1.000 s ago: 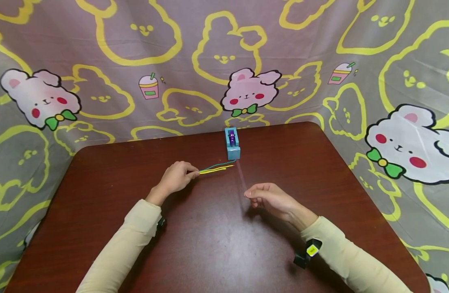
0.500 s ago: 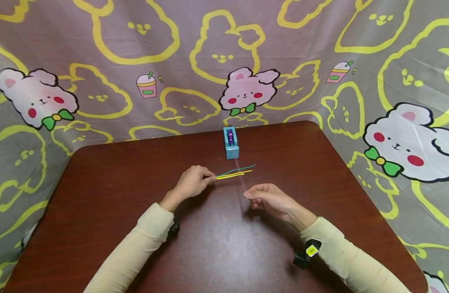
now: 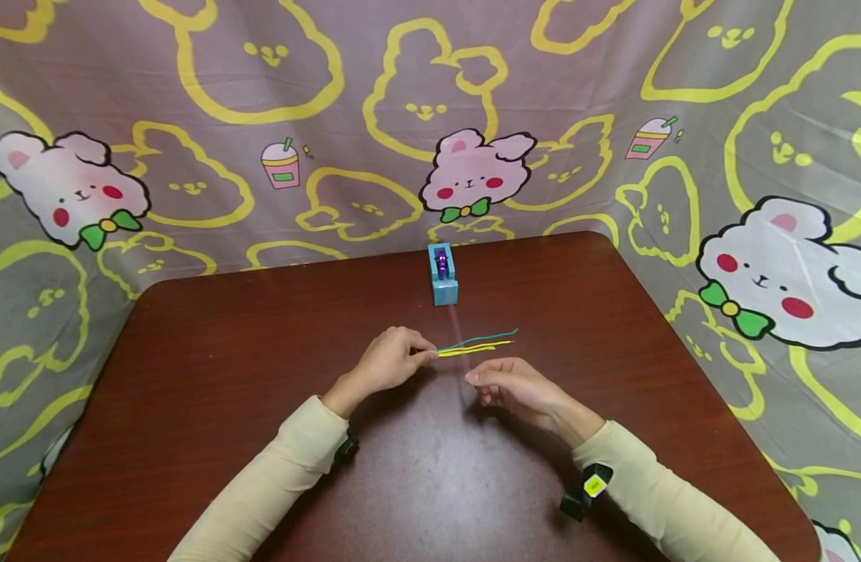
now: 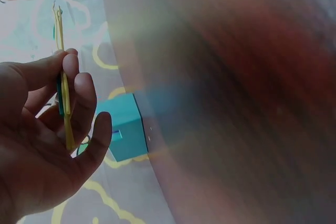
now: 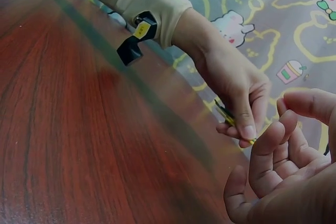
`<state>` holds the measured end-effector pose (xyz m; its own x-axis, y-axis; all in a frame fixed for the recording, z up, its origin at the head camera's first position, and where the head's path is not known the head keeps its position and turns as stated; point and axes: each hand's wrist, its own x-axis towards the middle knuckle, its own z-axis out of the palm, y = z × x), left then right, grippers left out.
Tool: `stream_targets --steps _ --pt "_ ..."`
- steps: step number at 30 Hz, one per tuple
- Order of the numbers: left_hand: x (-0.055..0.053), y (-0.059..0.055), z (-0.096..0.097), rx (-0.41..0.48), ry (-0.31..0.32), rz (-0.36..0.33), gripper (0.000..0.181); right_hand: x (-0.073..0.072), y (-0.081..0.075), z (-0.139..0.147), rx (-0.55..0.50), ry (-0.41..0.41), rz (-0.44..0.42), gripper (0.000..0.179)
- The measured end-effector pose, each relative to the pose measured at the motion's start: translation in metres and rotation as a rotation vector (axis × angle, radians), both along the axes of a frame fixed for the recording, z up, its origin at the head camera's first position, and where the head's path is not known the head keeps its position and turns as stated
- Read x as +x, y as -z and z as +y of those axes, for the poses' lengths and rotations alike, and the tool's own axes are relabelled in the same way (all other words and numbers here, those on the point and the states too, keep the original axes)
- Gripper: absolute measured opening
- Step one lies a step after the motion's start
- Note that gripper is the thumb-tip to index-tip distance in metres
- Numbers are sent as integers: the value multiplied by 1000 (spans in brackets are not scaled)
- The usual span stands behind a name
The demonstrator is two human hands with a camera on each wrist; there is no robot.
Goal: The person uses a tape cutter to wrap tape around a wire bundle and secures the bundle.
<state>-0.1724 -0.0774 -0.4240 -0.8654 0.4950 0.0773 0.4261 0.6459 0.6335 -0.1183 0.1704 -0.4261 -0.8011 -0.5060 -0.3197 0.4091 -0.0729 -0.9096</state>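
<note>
My left hand pinches a thin bundle of yellow and green wires between thumb and fingertips. The wires' free ends point right and cross the strip of clear tape in the head view; whether they touch it, I cannot tell. That strip runs from the blue tape dispenser to my right hand, whose thumb and index finger pinch its end. Up close in the left wrist view, the wires stick out at both ends of the grip. In the right wrist view the tape cannot be made out.
A dark reddish-brown table lies under both hands. The dispenser, with a purple roll core, stands near its back edge. A patterned curtain hangs behind and at the sides. Each wrist carries a black camera mount.
My left hand has moved right and slightly nearer, carrying the wires from beside the dispenser across the tape strip. The right hand has hardly moved and still pinches the tape's end.
</note>
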Motion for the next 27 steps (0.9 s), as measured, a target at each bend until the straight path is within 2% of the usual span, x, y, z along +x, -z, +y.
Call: stream_targets --steps 4,12,22,27 --pt "5 -2 3 7 14 -3 10 2 2 0 8 0 -15 11" --pt "13 -7 7 23 41 40 8 3 4 -2 -7 -11 -18 12" --pt "19 -12 6 31 70 -33 10 3 4 -2 -23 -9 -26 17" --pt "22 -15 7 33 79 -38 9 4 5 -3 -31 -12 -27 19"
